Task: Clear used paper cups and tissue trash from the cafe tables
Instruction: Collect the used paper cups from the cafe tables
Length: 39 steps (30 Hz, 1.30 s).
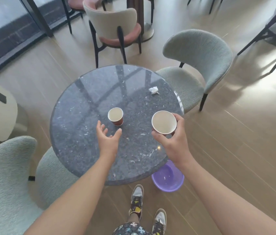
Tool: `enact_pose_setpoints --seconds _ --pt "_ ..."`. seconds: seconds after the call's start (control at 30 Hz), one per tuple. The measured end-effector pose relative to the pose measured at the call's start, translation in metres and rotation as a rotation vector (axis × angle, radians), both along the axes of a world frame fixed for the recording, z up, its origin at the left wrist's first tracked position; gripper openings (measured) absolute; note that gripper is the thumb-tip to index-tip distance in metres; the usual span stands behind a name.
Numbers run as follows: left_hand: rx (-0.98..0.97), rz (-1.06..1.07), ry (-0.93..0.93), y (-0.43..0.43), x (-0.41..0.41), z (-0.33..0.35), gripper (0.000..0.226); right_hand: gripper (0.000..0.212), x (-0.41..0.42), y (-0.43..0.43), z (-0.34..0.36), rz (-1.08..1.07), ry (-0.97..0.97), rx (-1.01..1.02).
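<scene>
On the round dark stone table (83,126) a red paper cup (115,116) stands upright near the middle, white and empty inside. My left hand (107,139) hovers just in front of it, fingers spread, holding nothing. My right hand (173,141) grips a second red paper cup (164,122) from the side, lifted above the table's right edge. A crumpled white tissue (153,90) lies on the far right part of the tabletop.
A purple plastic basin (167,181) sits on the floor under the table's near right edge, beside my feet. Grey-green chairs stand at the right (198,60) and near left (3,175); a beige and pink chair (113,26) stands beyond the table.
</scene>
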<state>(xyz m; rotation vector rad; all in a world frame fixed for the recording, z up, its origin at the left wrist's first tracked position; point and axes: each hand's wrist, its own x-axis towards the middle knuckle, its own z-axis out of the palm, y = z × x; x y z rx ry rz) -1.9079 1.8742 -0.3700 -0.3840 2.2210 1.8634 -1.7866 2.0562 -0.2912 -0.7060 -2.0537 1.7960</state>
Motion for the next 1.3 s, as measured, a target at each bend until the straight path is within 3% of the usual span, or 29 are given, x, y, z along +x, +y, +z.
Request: enact_pose_setpoints --seconds 0.2,0.43,0.63,0.87,1.3 --pt "-0.079 -0.078 -0.111 0.002 -0.047 -0.055 0.104 0.071 -0.024 0.005 -0.024 -0.053 -0.065 0.021" --pt "-0.115 -0.121 -0.142 0.011 -0.084 -0.088 0.106 0.071 -0.025 0.015 -0.042 -0.152 -0.115 -0.007" --pt "-0.141 -0.124 -0.076 0.015 -0.103 -0.1 0.081 0.072 -0.023 0.025 -0.048 -0.211 -0.107 0.002" --pt "-0.114 -0.203 -0.01 0.03 -0.08 -0.062 0.067 0.071 -0.007 0.036 -0.033 -0.267 -0.048 -0.054" --pt "0.084 -0.597 0.164 0.13 0.008 0.02 0.064 0.072 0.061 0.075 0.017 -0.473 0.041 -0.113"
